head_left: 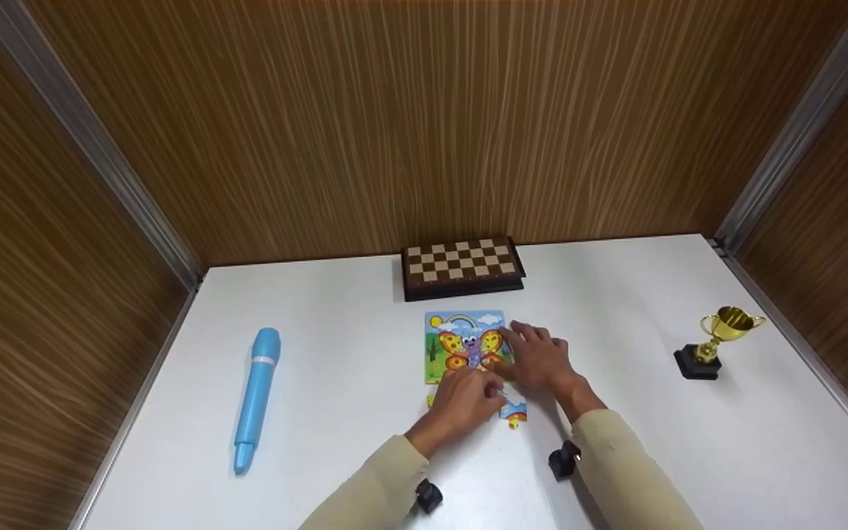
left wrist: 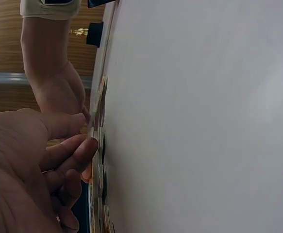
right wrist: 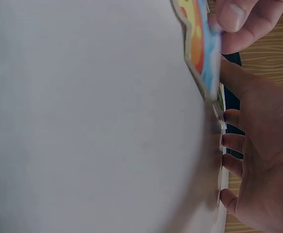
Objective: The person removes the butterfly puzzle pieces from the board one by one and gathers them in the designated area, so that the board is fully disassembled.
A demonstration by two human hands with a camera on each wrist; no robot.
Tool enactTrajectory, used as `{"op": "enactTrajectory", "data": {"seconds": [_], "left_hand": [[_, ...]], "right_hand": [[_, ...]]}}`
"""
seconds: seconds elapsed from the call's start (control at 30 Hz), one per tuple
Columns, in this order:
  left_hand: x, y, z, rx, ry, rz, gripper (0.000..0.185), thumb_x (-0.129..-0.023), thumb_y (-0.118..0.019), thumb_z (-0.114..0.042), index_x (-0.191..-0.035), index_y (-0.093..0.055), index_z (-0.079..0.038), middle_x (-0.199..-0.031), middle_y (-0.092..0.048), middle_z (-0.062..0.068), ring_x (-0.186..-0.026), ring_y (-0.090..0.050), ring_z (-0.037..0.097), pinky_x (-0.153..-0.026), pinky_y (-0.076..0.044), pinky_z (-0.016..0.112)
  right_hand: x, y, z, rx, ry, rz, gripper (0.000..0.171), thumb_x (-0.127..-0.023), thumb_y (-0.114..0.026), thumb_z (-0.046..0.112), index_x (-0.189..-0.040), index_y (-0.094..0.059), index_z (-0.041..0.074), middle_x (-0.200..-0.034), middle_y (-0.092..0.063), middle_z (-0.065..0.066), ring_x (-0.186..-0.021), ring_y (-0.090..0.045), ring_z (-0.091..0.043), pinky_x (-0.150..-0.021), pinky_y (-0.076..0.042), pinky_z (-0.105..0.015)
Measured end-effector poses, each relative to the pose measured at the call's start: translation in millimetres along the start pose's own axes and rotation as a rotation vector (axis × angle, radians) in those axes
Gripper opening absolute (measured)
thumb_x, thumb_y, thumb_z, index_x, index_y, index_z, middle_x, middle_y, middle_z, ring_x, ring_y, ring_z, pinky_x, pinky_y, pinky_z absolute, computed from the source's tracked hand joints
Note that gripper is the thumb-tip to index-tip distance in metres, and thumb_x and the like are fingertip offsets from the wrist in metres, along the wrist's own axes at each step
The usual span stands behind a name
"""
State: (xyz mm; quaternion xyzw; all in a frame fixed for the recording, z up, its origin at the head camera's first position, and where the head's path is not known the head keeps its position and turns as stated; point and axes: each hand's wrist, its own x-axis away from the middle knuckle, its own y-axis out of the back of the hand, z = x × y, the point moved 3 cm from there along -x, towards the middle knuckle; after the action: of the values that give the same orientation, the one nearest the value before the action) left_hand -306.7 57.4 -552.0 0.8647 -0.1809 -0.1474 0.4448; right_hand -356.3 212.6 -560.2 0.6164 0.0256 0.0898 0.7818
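Note:
A butterfly jigsaw puzzle [head_left: 461, 346] lies flat on the white table in front of me. My left hand [head_left: 462, 401] is at the puzzle's lower edge, thumb and forefinger pinching the edge of a loose blue-and-orange puzzle piece [head_left: 514, 409]. In the right wrist view that puzzle piece [right wrist: 198, 43] lies close over the table, the left fingertips at its blue side. My right hand [head_left: 539, 358] rests with spread fingers along the puzzle's right edge, its fingertips low at the table in the right wrist view. Part of the puzzle's lower side is hidden behind the left hand.
A chessboard box [head_left: 462, 266] stands behind the puzzle against the wood-patterned wall. Far to the left lies a large light-blue pen-shaped object [head_left: 256, 397]. On the right stands a small gold trophy cup [head_left: 711, 342] with a black base. Wood-patterned panels border the table.

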Motion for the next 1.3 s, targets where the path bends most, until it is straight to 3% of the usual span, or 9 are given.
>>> {"op": "enactTrajectory", "data": {"seconds": [0.27, 0.47, 0.67, 0.87, 1.0, 1.3], "left_hand": [[-5.3, 23.8, 19.5, 0.158, 0.11, -0.001, 0.016, -0.09, -0.065, -0.024, -0.102, -0.071, -0.016, -0.099, -0.065, -0.007, -0.09, -0.058, 0.007, -0.082, -0.049, 0.026], [-9.1, 41.1, 41.5, 0.152, 0.147, -0.033, 0.018, -0.09, -0.066, -0.023, -0.105, -0.069, -0.013, -0.103, -0.061, 0.0, -0.094, -0.054, 0.013, -0.083, -0.046, 0.031], [-14.0, 47.4, 64.1, 0.088, 0.209, -0.063, 0.03, -0.086, -0.068, -0.028, -0.113, -0.067, -0.014, -0.112, -0.055, 0.005, -0.103, -0.048, 0.02, -0.087, -0.042, 0.038], [-16.8, 45.4, 81.3, 0.085, 0.303, 0.011, 0.053, -0.085, -0.068, -0.03, -0.135, -0.055, -0.015, -0.128, -0.047, 0.007, -0.117, -0.042, 0.023, -0.101, -0.037, 0.043], [-20.1, 44.1, 84.0, 0.071, 0.298, 0.047, 0.058, -0.086, -0.068, -0.032, -0.139, -0.051, -0.015, -0.129, -0.045, 0.006, -0.118, -0.04, 0.022, -0.102, -0.036, 0.043], [-25.6, 45.1, 83.0, -0.019, 0.272, 0.059, 0.06, -0.089, -0.065, -0.037, -0.143, -0.047, -0.017, -0.133, -0.042, 0.006, -0.12, -0.038, 0.022, -0.102, -0.035, 0.046]], "right_hand": [[-0.2, 0.6, 0.7, -0.012, -0.006, 0.003, 0.077, -0.085, -0.056, 0.065, -0.148, -0.04, 0.024, -0.156, -0.032, -0.01, -0.141, -0.031, -0.04, -0.104, -0.027, -0.067], [1.7, 0.4, -2.3, 0.011, 0.011, 0.024, 0.077, -0.088, -0.051, 0.066, -0.15, -0.035, 0.024, -0.158, -0.029, -0.011, -0.142, -0.03, -0.041, -0.105, -0.027, -0.067], [3.9, 0.9, -3.1, 0.024, 0.022, 0.033, 0.075, -0.09, -0.048, 0.064, -0.152, -0.032, 0.023, -0.158, -0.027, -0.012, -0.142, -0.027, -0.041, -0.105, -0.027, -0.065], [5.1, -1.1, -1.8, 0.018, 0.024, 0.045, 0.075, -0.091, -0.047, 0.064, -0.152, -0.031, 0.023, -0.159, -0.025, -0.01, -0.144, -0.026, -0.038, -0.106, -0.027, -0.064], [5.9, -0.5, -2.3, 0.02, 0.022, 0.04, 0.075, -0.092, -0.047, 0.063, -0.152, -0.03, 0.021, -0.16, -0.025, -0.01, -0.145, -0.025, -0.038, -0.106, -0.026, -0.065], [7.2, 1.0, 5.1, 0.028, 0.017, 0.069, 0.073, -0.094, -0.044, 0.061, -0.154, -0.026, 0.024, -0.161, -0.02, -0.011, -0.146, -0.021, -0.04, -0.109, -0.023, -0.065]]}}
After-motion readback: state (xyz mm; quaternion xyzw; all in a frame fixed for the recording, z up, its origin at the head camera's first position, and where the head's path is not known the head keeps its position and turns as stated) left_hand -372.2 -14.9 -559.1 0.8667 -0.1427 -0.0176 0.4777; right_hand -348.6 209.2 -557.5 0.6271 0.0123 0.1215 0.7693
